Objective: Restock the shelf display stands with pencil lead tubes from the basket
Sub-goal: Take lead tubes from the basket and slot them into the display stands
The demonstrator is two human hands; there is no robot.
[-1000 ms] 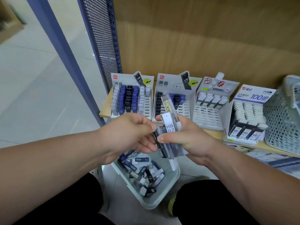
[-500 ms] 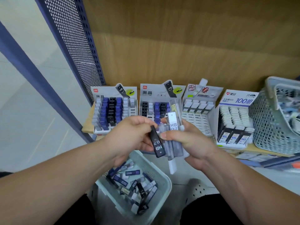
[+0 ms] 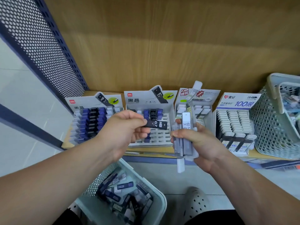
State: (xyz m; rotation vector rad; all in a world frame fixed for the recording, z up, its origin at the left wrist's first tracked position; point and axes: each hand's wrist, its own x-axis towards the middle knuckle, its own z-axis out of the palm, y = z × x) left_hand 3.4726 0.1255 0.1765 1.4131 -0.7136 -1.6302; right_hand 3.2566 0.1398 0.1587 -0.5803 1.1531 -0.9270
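The left hand pinches the left end of a black plastic HB 0.7 lead tube, held level. The right hand wraps its fingers round an upright bundle of grey lead tubes.

Left hand is pinching one black tube marked HB 0.7. The tube is held sideways, right in front of the second display stand, which has open slots showing in its lower rows. Right hand grips a bunch of tubes upright, with the front one also reading HB 0.7. Four stands sit side by side on the wooden shelf, and the leftmost stand is packed with blue and black tubes. Down on the floor below the hands, a pale green basket holds loose tubes. A second mesh basket sits just beside the rightmost stand.
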